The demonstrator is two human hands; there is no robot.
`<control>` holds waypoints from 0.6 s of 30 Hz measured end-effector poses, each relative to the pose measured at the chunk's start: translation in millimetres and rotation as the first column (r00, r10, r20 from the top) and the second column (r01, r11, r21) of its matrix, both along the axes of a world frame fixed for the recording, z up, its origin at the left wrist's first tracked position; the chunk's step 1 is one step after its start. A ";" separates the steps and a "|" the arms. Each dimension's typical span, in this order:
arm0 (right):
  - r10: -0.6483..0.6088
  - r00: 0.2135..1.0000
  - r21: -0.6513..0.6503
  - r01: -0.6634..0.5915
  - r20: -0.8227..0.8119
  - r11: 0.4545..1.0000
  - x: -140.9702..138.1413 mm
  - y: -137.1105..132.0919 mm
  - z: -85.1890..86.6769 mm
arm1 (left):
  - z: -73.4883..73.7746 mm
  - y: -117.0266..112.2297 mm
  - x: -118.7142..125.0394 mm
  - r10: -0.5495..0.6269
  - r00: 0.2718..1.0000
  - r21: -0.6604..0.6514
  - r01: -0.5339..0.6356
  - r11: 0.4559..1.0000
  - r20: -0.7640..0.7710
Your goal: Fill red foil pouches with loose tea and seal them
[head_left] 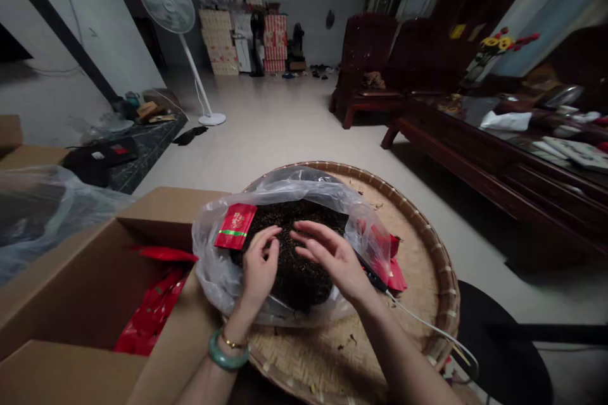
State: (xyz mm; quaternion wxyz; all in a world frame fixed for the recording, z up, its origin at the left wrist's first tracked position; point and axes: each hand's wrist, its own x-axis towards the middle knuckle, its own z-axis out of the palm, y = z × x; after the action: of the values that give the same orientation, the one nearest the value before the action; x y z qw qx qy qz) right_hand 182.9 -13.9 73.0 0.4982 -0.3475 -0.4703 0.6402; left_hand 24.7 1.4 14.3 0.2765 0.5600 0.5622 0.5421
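Note:
A clear plastic bag full of dark loose tea leaves lies on a round woven bamboo tray. Both hands hover over the heap. My left hand, with a green bangle at the wrist, has its fingers curled in a pinch above the leaves. My right hand is beside it with fingers loosely spread and fingertips almost meeting the left. A small red packet rests on the bag's left rim. More red packets lie on the tray to the right of the bag.
An open cardboard box with red packets inside stands at my left. A white cable runs across the tray's right edge. A dark wooden bench stands to the right, a standing fan and stacked boxes farther back.

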 end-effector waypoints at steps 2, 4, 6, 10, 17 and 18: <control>-0.147 0.987 -0.046 0.150 0.064 0.988 14.6 5.4 -13.2 | -0.2 15.2 -26.5 0.158 0.929 0.120 -0.124 0.985 -0.335; -0.232 0.962 -0.057 0.242 0.145 0.969 32.1 8.6 -29.4 | -3.7 30.0 -51.2 0.248 0.795 0.136 -0.208 0.969 -0.554; -0.251 0.949 -0.071 0.269 0.193 0.961 45.3 8.4 -42.0 | -8.1 41.5 -68.4 0.233 0.697 0.079 -0.246 0.966 -0.678; -0.246 0.949 -0.103 0.270 0.198 0.957 52.3 4.2 -49.6 | -10.2 51.6 -81.3 0.122 0.674 -0.070 -0.251 0.965 -0.728; -0.203 0.960 -0.125 0.229 0.191 0.965 46.2 4.3 -51.3 | -1.1 55.6 -95.7 0.036 0.730 -0.202 -0.236 0.950 -0.682; -0.199 0.961 -0.123 0.225 0.191 0.967 45.6 4.2 -52.5 | -0.3 56.2 -98.4 0.023 0.738 -0.218 -0.228 0.949 -0.674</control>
State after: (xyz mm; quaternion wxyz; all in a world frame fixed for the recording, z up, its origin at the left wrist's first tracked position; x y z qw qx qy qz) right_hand 228.5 -9.7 20.5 0.4938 -0.4866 -0.4254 0.5818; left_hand -73.7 57.7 13.9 0.0991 0.6300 0.7326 0.2377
